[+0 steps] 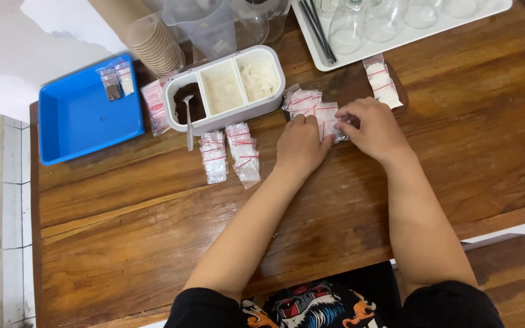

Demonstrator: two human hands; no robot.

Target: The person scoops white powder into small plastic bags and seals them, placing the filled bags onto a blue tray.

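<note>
- The wooden surface [153,225] is carrying everything, and the person's two hands are working at its far middle, close together over a small clear zip bag [328,126] with a red seal line.
- The blue tray [80,121] is lying well to the left of the grip, with two small filled bags in its far corner; the white tray [457,21] of glassware is sitting beyond the grip to the right.
- The white three-part box [225,88] is standing just left of and beyond the grip, holding dark powder and two pale fillings, a spoon [189,124] leaning out of the dark part.
- The left hand [301,146] is pressing flat on the bag's near-left edge, fingers curled down, pinning rather than clenching.
- The right hand [373,129] is pinching the bag's right end between thumb and fingers.
- Judged from this, the step in hand is pressing the bag's seal shut; the next move is calling for a firm run of the fingertips along the red strip while the other hand is steadying it.
- More small bags [302,100] are lying just beyond the grip, others [241,152] to its left.
</note>
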